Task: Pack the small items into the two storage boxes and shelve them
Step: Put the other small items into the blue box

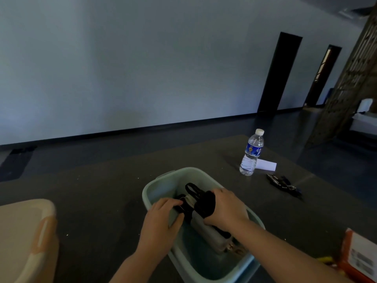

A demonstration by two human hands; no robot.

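Observation:
A pale green storage box (155,186) stands open on the dark table in front of me. Both hands reach into it. My right hand (224,207) grips a black soft item (205,204) over a grey pouch (210,231) that lies in the box. My left hand (161,217) has its fingers curled on a small black item with a white part (184,202) near the box's left wall. A beige storage box (24,231) with a lid sits at the lower left. Black straps with metal clips (282,182) lie on the table to the right.
A water bottle (252,153) stands upright behind the green box, with a white paper slip (266,165) beside it. An orange and white carton (359,256) sits at the lower right edge. Beyond the table are dark floor, a pale wall and two dark doorways.

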